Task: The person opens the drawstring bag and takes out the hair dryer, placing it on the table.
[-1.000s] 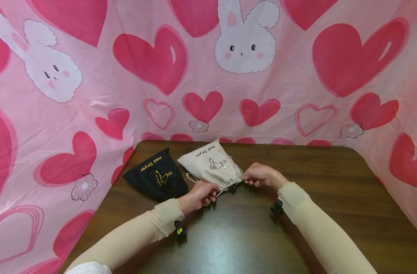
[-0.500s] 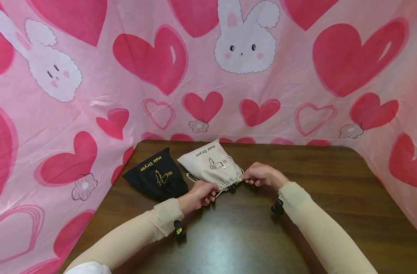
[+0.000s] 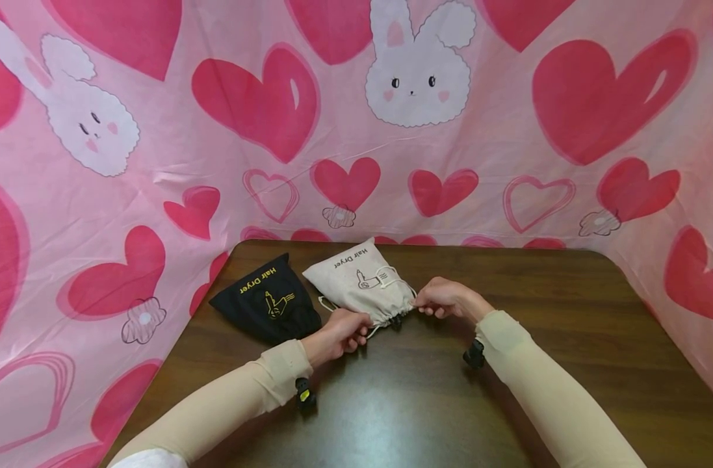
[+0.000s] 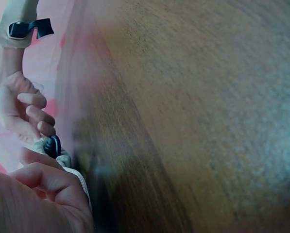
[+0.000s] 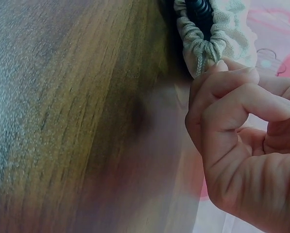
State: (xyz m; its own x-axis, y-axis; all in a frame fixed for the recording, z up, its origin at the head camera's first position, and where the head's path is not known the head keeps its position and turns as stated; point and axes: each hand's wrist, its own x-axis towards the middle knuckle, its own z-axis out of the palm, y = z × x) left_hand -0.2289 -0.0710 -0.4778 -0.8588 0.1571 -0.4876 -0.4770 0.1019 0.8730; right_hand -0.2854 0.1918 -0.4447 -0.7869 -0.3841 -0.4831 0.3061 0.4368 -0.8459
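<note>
A cream drawstring bag [image 3: 364, 276], printed "Hair Dryer", lies at the back of the table with its gathered mouth toward the person. My left hand [image 3: 341, 331] pinches at the left corner of the mouth, where the drawstring [image 4: 79, 178] loops out by the fingers. At the right corner, my right hand [image 3: 446, 298] pinches the drawstring [image 5: 199, 64] between thumb and forefinger. Part of a black coiled cord [image 5: 199, 9] shows in the puckered opening; the rest of the bag's contents is hidden. A matching black bag [image 3: 268, 299] with yellow print lies left of the cream one.
The dark brown wooden table [image 3: 543, 312] extends to both sides and in front of the hands. A pink cloth [image 3: 502, 123] with hearts and rabbits hangs around its back and sides. Small black devices [image 3: 305, 394] are strapped at both wrists.
My left hand has shifted very slightly to the left. The right hand and both bags look practically the same.
</note>
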